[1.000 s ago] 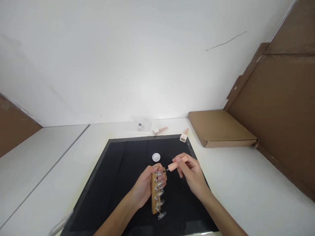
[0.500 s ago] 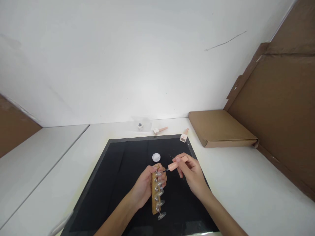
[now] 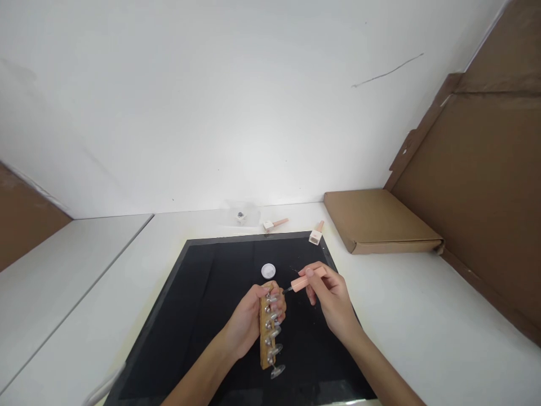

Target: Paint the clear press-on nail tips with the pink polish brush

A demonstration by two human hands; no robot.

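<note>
My left hand (image 3: 248,317) is closed around the upper end of a narrow tan bar (image 3: 265,355). Along the bar's right side stand several clear nail tips (image 3: 275,334) on small silvery supports. In my right hand (image 3: 332,296), between thumb and fingers, is a nail polish brush with a peach handle (image 3: 301,283). Its dark bristle end points left, just right of the topmost nail tip and close to my left fingertips; whether it touches cannot be made out. Beyond my left hand a small round white dish (image 3: 268,271) lies on the black mat (image 3: 224,270).
Two polish bottles with peach caps, one (image 3: 269,225) behind the mat and another bottle (image 3: 315,237) at its far right corner, lie near a clear plastic piece (image 3: 249,215). A flat cardboard box (image 3: 380,220) sits at the back right, beside a cardboard wall (image 3: 477,197).
My right hand has drawn the brush slightly to the right and up, away from the topmost nail tip. My left hand and the bar have hardly moved.
</note>
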